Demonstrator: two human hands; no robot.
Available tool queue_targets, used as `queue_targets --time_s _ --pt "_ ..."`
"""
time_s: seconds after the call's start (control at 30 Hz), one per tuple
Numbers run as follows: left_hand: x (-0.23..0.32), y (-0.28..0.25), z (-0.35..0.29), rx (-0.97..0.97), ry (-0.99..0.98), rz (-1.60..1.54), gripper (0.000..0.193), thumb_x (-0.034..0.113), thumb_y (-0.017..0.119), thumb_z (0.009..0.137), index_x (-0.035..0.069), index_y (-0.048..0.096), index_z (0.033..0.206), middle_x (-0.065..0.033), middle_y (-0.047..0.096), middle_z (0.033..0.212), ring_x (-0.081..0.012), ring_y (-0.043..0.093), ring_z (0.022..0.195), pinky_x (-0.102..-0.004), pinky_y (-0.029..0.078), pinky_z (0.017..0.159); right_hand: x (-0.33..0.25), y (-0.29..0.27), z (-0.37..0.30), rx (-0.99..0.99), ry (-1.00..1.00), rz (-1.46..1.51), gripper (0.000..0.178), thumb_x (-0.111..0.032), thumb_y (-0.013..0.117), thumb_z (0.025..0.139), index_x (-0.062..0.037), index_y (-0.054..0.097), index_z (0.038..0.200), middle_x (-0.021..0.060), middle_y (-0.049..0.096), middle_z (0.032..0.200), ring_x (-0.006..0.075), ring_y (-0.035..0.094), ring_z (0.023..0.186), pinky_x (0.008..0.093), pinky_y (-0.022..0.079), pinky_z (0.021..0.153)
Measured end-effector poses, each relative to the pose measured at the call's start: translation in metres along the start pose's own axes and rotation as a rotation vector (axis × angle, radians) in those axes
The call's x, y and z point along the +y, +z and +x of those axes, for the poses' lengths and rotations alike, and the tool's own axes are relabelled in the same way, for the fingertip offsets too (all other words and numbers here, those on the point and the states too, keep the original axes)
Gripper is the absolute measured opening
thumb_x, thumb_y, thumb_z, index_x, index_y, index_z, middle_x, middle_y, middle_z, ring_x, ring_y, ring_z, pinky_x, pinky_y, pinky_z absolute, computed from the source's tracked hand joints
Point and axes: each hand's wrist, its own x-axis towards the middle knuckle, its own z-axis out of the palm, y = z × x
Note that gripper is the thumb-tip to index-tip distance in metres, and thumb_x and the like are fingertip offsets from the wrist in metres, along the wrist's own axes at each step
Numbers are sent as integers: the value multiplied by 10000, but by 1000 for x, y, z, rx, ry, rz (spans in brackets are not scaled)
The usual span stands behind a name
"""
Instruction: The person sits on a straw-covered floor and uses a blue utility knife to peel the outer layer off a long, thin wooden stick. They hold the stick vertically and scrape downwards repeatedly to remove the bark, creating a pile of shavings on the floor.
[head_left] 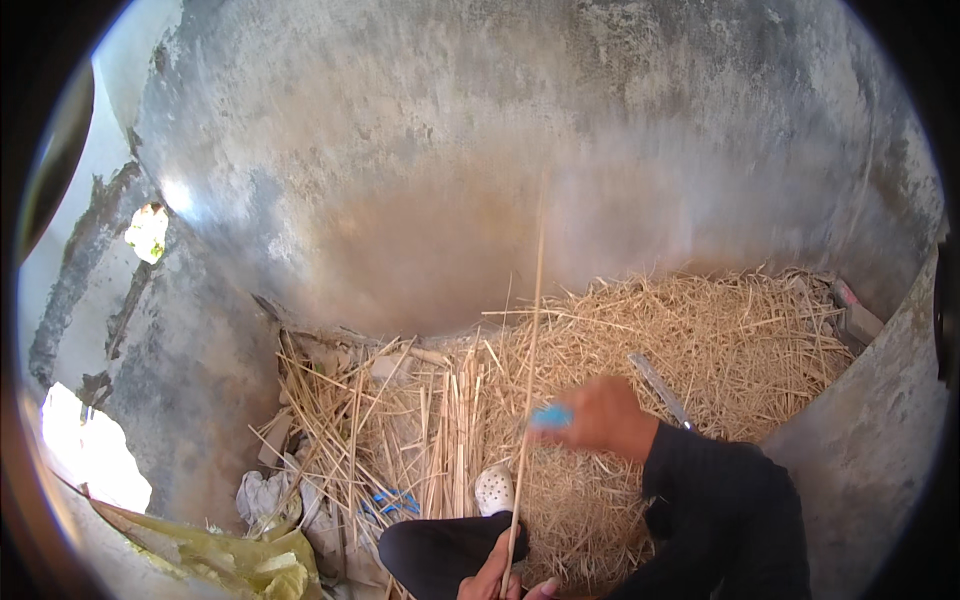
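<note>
A long, thin, pale stalk [536, 330] rises from the lower edge toward the grey wall. Near its bottom end my left hand [487, 572] is closed around it, the hand partly cut off by the picture's edge. My right hand [607, 415], smeared by motion, is closed on a small bright blue object [552, 415] whose kind I cannot make out. That blue object is right beside the stalk; whether it touches is unclear. Left of my white clog [494, 490] lies a bundle of similar stalks [455, 420], roughly side by side.
Shavings and straw [720, 340] are heaped right of the stalks. A narrow grey strip [658, 388] lies on them near my right wrist. Blue cord [395, 500], pale cloth [264, 498] and a yellowish sheet [230, 550] are at left. A bare wall [420, 150] encloses the far side.
</note>
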Motion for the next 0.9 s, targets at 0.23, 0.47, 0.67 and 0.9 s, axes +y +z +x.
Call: queue_targets --time_s 0.23,0.47,0.67,0.9 --pt "8 2 6 -5 -5 -21 735 188 741 792 35 376 1411 42 340 572 -46 299 527 -214 296 479 -7 4 -13 -34 -28 22 723 -771 427 801 -133 578 497 38 466 401 186 472 342 340 361 358" --pt "14 -1 -2 -29 -26 133 679 141 726 797 18 406 1383 32 328 586 -55 284 538 -211 292 477 43 -5 13 -48 253 -84 790 -818 407 762 -97 625 525 68 493 411 237 525 374 357 391 372" --pt "12 0 3 27 -49 43 658 138 721 800 11 421 1371 24 293 579 -55 280 537 -213 285 476 -29 5 -19 -42 -131 69 714 -749 488 785 -107 593 494 66 490 401 232 522 367 362 396 373" --pt "18 0 8 39 -106 30 637 78 709 806 9 424 1371 42 285 577 -56 270 535 -217 274 471 4 5 -2 -151 131 -84 687 -750 510 765 -122 609 505 70 522 431 244 545 383 365 410 386"
